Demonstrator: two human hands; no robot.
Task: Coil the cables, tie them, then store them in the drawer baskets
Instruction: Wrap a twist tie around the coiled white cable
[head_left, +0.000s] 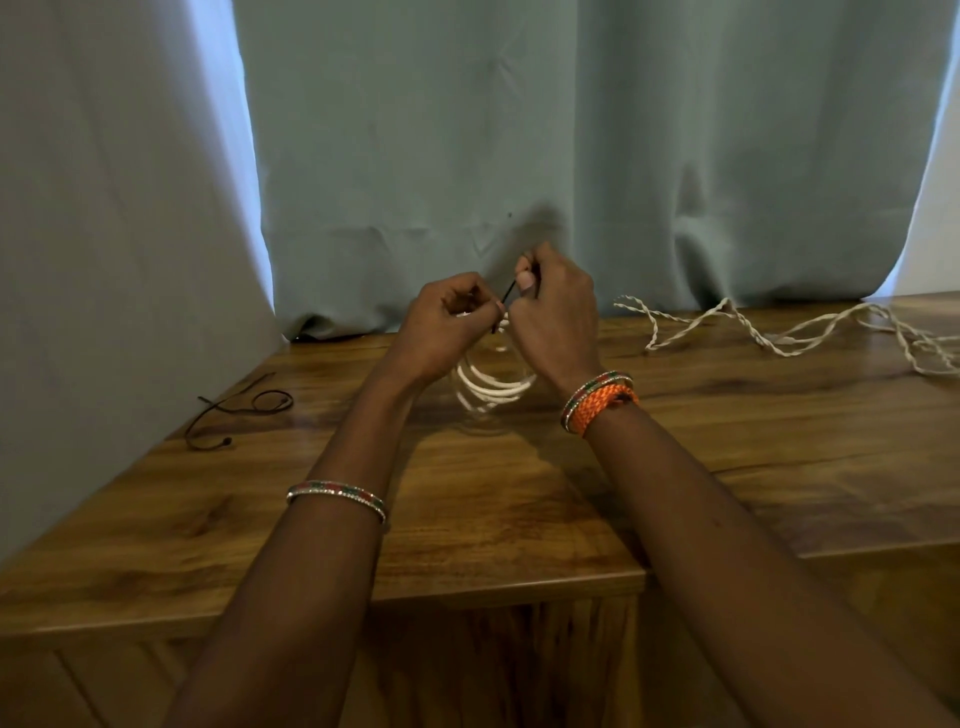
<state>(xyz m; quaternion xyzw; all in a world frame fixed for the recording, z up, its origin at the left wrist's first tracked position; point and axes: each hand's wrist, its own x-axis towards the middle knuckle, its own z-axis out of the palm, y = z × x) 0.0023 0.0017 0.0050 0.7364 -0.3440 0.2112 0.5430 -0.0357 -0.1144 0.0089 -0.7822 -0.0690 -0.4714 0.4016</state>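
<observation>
A coiled white cable (493, 387) hangs in loops between my hands, just above the wooden table (519, 493). My left hand (449, 325) holds the top of the coil with curled fingers and pinches one end of a thin black tie (506, 296). My right hand (553, 306) pinches the other end of the tie between thumb and fingers, a little higher. The top of the coil is hidden behind my hands.
A loose twisted white cable (779, 335) sprawls over the back right of the table. A dark thin cord (234, 410) lies at the left edge. A blue-grey curtain (467, 156) hangs right behind the table. The table's front edge (467, 592) is close to me.
</observation>
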